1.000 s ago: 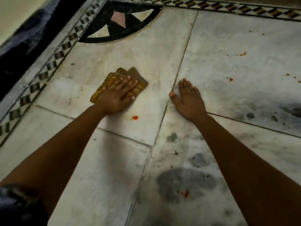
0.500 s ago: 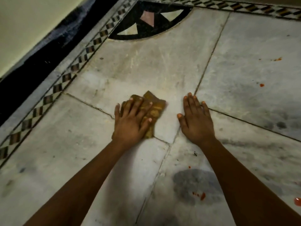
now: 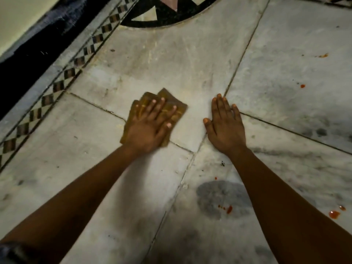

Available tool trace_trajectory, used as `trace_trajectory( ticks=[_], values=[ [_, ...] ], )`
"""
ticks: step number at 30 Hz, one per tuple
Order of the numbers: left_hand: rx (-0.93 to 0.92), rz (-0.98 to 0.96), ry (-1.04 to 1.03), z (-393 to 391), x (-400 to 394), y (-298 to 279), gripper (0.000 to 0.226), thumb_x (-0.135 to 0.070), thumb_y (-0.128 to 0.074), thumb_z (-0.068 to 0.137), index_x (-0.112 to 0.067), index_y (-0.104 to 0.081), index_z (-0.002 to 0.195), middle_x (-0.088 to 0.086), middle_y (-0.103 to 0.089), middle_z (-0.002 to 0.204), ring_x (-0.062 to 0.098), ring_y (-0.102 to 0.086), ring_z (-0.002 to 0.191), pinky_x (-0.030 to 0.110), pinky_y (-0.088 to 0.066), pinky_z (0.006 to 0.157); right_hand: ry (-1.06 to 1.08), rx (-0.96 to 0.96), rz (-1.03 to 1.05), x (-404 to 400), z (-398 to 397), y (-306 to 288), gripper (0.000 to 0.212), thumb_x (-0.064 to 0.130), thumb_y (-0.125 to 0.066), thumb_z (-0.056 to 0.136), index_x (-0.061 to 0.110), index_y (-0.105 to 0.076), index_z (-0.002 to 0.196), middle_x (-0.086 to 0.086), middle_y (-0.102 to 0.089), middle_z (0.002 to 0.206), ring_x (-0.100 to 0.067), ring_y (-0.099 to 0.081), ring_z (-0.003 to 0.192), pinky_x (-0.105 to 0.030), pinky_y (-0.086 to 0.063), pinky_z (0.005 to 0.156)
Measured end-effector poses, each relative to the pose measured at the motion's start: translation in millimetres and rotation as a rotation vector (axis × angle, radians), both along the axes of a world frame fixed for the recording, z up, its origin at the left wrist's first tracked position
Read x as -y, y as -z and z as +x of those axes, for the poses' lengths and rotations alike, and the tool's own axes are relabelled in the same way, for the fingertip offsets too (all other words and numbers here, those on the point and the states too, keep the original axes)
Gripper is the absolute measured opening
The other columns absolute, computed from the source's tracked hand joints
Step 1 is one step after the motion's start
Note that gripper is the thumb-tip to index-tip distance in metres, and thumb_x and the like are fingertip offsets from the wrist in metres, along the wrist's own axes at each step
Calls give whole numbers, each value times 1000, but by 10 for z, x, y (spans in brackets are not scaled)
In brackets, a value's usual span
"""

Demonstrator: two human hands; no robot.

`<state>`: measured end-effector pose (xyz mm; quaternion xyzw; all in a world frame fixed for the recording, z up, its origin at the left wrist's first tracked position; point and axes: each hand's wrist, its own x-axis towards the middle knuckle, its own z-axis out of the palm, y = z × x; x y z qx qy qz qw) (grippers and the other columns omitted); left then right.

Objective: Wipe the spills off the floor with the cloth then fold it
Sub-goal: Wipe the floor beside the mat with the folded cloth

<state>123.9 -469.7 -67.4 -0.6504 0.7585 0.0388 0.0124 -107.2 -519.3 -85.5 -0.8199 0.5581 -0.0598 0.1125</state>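
Cloth (image 3: 172,105) under spread left hand (image 3: 150,128), right hand (image 3: 224,126) flat on red-spotted marble floor (image 3: 171,60)

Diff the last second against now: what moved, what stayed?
The left hand slid the cloth toward the person, over the red spot it sat beside; that spot no longer shows. Unchanged: left palm flat on the cloth, right hand flat on the marble floor, nothing grasped or released.

home interior, prob. hall/living rm | white marble slab floor (image 3: 171,60) | checkered inlay border (image 3: 62,82) | black skirting (image 3: 28,60) w/ cream wall (image 3: 17,20)
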Motion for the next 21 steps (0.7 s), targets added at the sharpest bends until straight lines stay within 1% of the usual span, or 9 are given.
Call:
trace_trajectory(
  ticks=[3,5,7,10,12,14,16,18,21],
  values=[
    [-62,65,-182,236,348,-23,51,-51,-14,96,-42,-4,145,-3,-2,159,19,-1,145,50,3,114,6,-21,5,-11,15,-3,69,44,-11,90,7,-7,149,-10,-3,158,-20,-3,146,-35,4,116],
    [-127,121,-314,176,664,-42,50,-48,-17,99,-41,-2,146,0,2,159,21,5,145,49,7,115,19,-29,5,-28,9,-17,68,43,-13,92,7,-7,149,-11,-4,158,-20,-3,146,-36,3,117],
    [-131,137,-378,20,820,-65,50,-45,-17,99,-38,-3,147,3,3,159,23,6,145,48,9,115,15,-22,2,-36,23,-35,66,41,-17,94,6,-8,149,-11,-5,158,-20,-5,146,-36,2,117],
    [-108,107,-252,-313,547,-37,52,-46,-17,98,-36,-5,147,3,2,159,22,4,145,45,8,113,19,-27,9,-31,27,-50,68,42,-14,91,7,-9,149,-11,-6,158,-20,-5,146,-36,2,117],
    [-113,67,-94,-438,162,-15,53,-50,-15,94,-40,-7,146,0,-2,159,20,0,145,45,-2,113,19,-31,0,-28,25,-46,69,42,-13,91,6,-10,149,-11,-7,158,-20,-6,146,-36,1,117],
    [-93,36,25,-310,-95,16,53,-54,-16,93,-42,-10,145,-1,-10,158,21,-9,145,47,-10,112,15,-21,-5,-29,21,-33,68,42,-15,91,6,-12,149,-12,-9,158,-20,-7,146,-36,1,117],
    [-58,-3,65,-9,-120,42,55,-59,-15,92,-42,-8,144,0,-14,157,24,-15,144,53,-11,114,13,-12,-15,-20,27,-17,68,42,-16,92,5,-13,148,-12,-9,157,-21,-8,146,-37,0,117],
    [-33,-37,-6,337,48,72,56,-59,-14,91,-40,-6,143,4,-17,156,26,-16,143,57,-12,113,23,-13,-22,-22,28,1,67,42,-16,92,5,-13,148,-12,-9,157,-21,-8,146,-36,0,117],
    [-35,-19,-280,812,539,83,58,-57,-12,92,-38,-5,146,6,-11,158,26,-8,145,53,-5,116,33,-12,-28,-31,34,9,67,42,-16,92,5,-13,148,-12,-10,157,-21,-9,146,-35,2,116]
  ],
)
